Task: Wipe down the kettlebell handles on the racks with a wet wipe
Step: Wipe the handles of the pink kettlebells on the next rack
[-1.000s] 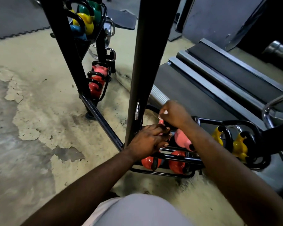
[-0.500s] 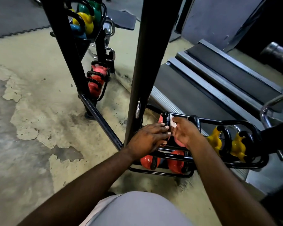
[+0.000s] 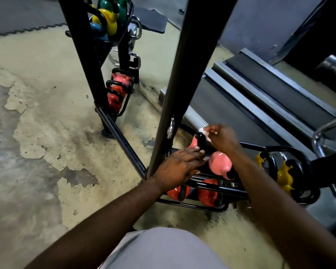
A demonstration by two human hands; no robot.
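Wipe (image 3: 202, 130) pinched in right hand (image 3: 224, 139) (left hand (image 3: 179, 166) flat)

Clothing: plain light grey fabric garment (image 3: 163, 249) at the lower frame edge.
Left forearm (image 3: 109, 216): bare.
Right forearm (image 3: 275, 206): bare.
Left grip (image 3: 179, 166): short pale nails.

left forearm (image 3: 113, 214) bare, reaching forward and inward. left hand (image 3: 180, 166) palm down, fingers straight and together. right forearm (image 3: 275, 195) bare, angled in from the right. right hand (image 3: 223, 138) set beyond the left, wrist bent, fingers curled, pinching a wet wipe (image 3: 202, 130) at the fingertips.
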